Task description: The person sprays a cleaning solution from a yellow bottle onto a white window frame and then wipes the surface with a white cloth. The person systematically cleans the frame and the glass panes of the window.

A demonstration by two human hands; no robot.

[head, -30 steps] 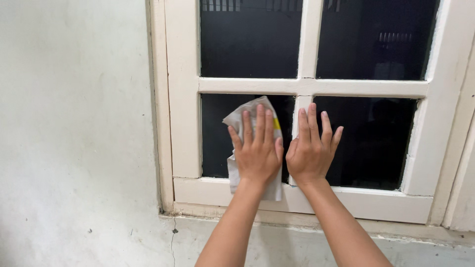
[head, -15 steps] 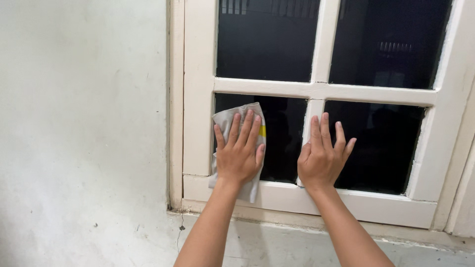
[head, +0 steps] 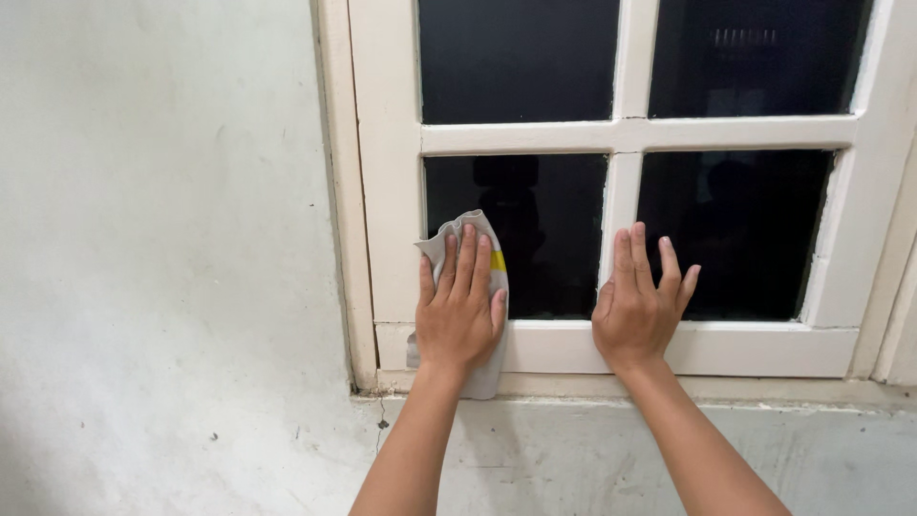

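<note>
My left hand [head: 459, 311] lies flat on a grey cloth with a yellow stripe [head: 485, 250], pressing it against the lower left pane [head: 544, 229] of a cream-framed window [head: 392, 191]. The cloth hangs down over the bottom rail [head: 554, 346], close to the frame's left upright. My right hand [head: 640, 306] rests with fingers spread on the lower right pane [head: 745, 229] and the bottom rail, just right of the vertical bar [head: 621, 205]. It holds nothing.
A white plastered wall [head: 162, 248] with marks and a crack runs left of and below the window. The dark panes show dim reflections. Another cream frame edge [head: 893, 315] stands at the far right.
My left hand slid the cloth left and then down the lower left pane to its bottom left corner. My right hand stayed by the vertical bar. The view shifted downward.
</note>
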